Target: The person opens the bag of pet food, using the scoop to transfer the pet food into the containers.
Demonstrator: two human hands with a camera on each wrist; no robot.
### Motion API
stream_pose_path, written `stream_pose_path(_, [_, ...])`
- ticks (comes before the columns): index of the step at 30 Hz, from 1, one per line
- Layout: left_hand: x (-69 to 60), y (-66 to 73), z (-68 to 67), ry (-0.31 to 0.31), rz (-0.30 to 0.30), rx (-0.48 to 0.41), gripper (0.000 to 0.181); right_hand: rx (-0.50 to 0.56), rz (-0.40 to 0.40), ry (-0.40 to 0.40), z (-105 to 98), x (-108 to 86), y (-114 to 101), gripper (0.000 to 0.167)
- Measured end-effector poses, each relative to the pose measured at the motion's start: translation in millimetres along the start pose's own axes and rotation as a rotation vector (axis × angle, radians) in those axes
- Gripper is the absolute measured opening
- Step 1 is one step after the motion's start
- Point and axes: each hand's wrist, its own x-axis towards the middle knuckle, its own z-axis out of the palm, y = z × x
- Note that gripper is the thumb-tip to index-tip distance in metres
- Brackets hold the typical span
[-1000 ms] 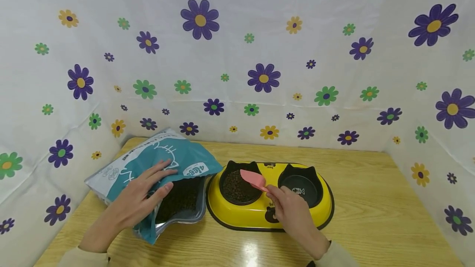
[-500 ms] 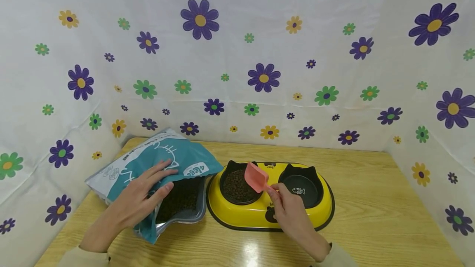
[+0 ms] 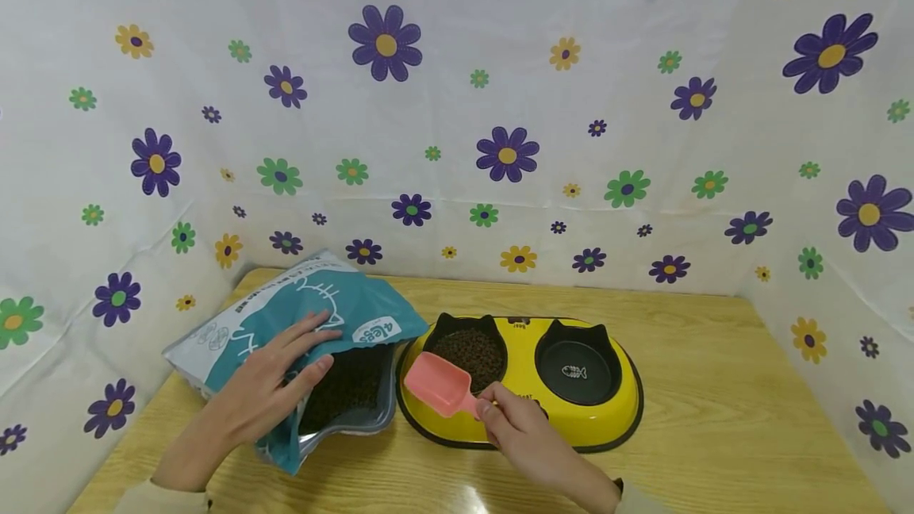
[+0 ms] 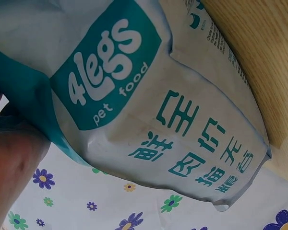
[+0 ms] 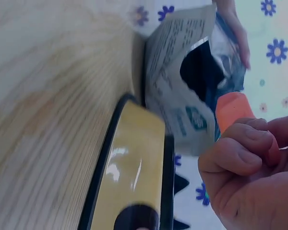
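My right hand (image 3: 521,435) grips the handle of a pink scoop (image 3: 439,383). The scoop's bowl shows no kibble in it and hovers over the front left of a yellow double pet bowl (image 3: 524,355). Brown kibble (image 3: 471,355) lies in the left black, cat-eared bowl; the right black bowl (image 3: 578,371) shows a white fishbone print. At the left, my left hand (image 3: 271,387) holds the mouth edge of a teal and white pet food bag (image 3: 371,304), fingers on top and thumb at the opening. Dark kibble shows inside. The right wrist view shows the scoop (image 5: 235,110) beside curled fingers.
The bag lies on its side on a wooden table (image 3: 700,403), its mouth close to the double bowl's left end. Behind and at both sides hangs a white flowered cloth (image 3: 457,117).
The pink scoop has turned upright and moved left and toward the person, off the left bowl's right side. My left hand and the bag have stayed put.
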Motion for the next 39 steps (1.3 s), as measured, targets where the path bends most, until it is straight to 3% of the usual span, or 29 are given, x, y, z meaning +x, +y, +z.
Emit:
stream_pose_path(6, [0.1,-0.6,0.4,0.003,-0.005,0.013,0.039,-0.096,-0.042,-0.073,20.7,10.9,-4.9,0.036])
stream_pose_path(16, [0.9,-1.1,0.6,0.004,0.002,0.01,0.039,-0.224,-0.096,-0.085,45.9,35.7,-14.9,0.025])
stream_pose_path(22, [0.0,-1.8,0.9,0.004,0.004,0.005,0.038,-0.563,-0.214,-0.021,58.2,48.1,-18.9,0.024])
stream_pose_path(27, [-0.1,-2.3,0.5,0.013,0.006,0.007,0.038,-0.941,-0.333,0.104,71.2,57.6,-21.6,0.021])
stream_pose_path(31, [-0.7,-2.2,0.7,0.011,0.005,0.002,0.038,-1.197,-0.358,0.198,81.6,64.4,-19.6,0.02])
stream_pose_path(34, [-1.4,-2.0,1.1,0.01,0.004,-0.002,0.038,-1.317,-0.387,0.274,87.5,68.8,-15.7,0.018])
stream_pose_path(39, [-1.1,-1.8,1.3,0.02,0.015,-0.003,0.038,-1.439,-0.509,0.416,93.6,75.2,-10.4,0.015])
